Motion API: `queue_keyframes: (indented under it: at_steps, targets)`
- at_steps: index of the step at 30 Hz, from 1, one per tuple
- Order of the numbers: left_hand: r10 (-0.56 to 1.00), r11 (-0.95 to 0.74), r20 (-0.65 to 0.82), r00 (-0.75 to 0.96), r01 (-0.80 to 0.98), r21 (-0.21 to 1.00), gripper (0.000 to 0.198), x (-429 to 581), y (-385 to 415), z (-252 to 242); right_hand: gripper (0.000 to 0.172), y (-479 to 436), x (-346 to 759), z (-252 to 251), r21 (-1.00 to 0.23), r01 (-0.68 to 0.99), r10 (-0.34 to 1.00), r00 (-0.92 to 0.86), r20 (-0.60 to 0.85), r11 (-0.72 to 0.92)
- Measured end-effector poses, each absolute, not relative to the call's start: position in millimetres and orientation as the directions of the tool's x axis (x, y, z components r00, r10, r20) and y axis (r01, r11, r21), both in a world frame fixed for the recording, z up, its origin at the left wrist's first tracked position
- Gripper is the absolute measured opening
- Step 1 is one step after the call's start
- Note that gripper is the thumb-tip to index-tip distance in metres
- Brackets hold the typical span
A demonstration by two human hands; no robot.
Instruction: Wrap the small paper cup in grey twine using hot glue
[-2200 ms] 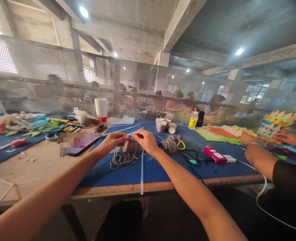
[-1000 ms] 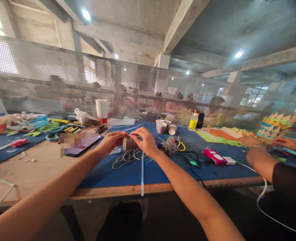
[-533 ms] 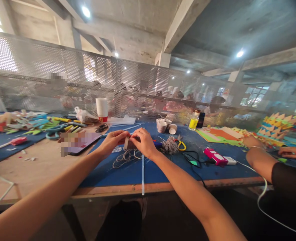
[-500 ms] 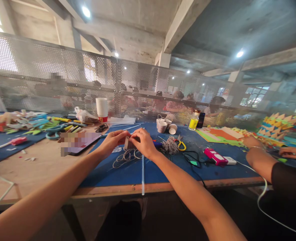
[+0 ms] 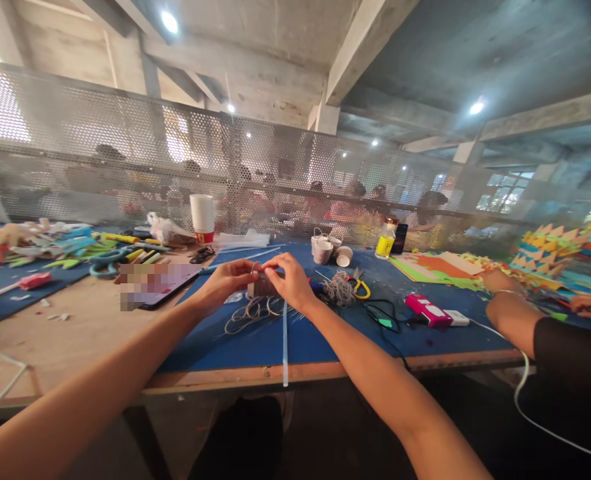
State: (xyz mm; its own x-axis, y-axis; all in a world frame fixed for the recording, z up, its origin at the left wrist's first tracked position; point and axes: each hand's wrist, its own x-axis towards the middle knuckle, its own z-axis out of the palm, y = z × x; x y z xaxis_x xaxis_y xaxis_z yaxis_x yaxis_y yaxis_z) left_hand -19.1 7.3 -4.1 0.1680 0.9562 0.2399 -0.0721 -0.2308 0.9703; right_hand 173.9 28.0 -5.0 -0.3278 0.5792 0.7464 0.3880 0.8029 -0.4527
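A small greyish-brown paper cup (image 5: 260,287), partly hidden by fingers, is between my two hands over the blue mat. My left hand (image 5: 228,283) is closed on its left side and rim. At the top of the cup, the fingers of my right hand (image 5: 290,280) are pinched together; what is in the pinch is too small to make out. A thin strand curves up at the rim. Loops of grey cord (image 5: 253,313) lie on the mat below the cup. A clear glue stick (image 5: 285,347) lies under my right wrist, its end over the table edge.
Behind right stand small cord-handled cups (image 5: 322,250). Tangled cord (image 5: 339,290), yellow-handled pliers (image 5: 362,288) and a pink power adapter (image 5: 428,311) lie rightward. Stacked paper cups (image 5: 203,219) and a phone (image 5: 168,288) are left. Another person's arm (image 5: 508,310) reaches in from the right.
The cup has turned or tilted slightly between my hands, showing more of its side. My right fingers have shifted a little at the rim. The neighbour's arm has moved slightly.
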Motion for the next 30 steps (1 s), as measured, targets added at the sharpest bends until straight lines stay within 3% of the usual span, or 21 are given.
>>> queue_keyframes:
  at_steps: [6,14,20,26,30]
  targets:
    - [0.935,-0.266,0.257,0.246,0.004,0.964,0.034,-16.2,2.0,-2.3,0.026,29.1,176.0,-1.3,-0.582,0.267,0.641,-0.335,0.691,0.768]
    - [0.945,-0.197,0.207,0.253,-0.065,0.978,0.04,-10.9,-2.8,-0.3,0.009,40.8,173.5,-10.9,-0.705,0.277,0.75,-0.364,0.552,0.653]
    - [0.937,-0.217,0.231,0.263,-0.083,0.973,0.035,-11.0,-0.3,-4.2,0.007,45.0,172.5,-13.3,-0.724,0.302,0.783,-0.301,0.545,0.62]
    - [0.908,-0.317,0.3,0.294,0.013,0.948,0.013,-16.2,4.4,-9.4,0.007,45.2,172.7,-13.6,-0.729,0.294,0.785,-0.261,0.561,0.618]
    - [0.936,-0.27,0.262,0.234,0.001,0.963,0.023,-17.5,4.9,-9.1,0.015,40.6,176.9,-9.2,-0.624,0.355,0.702,-0.159,0.694,0.696]
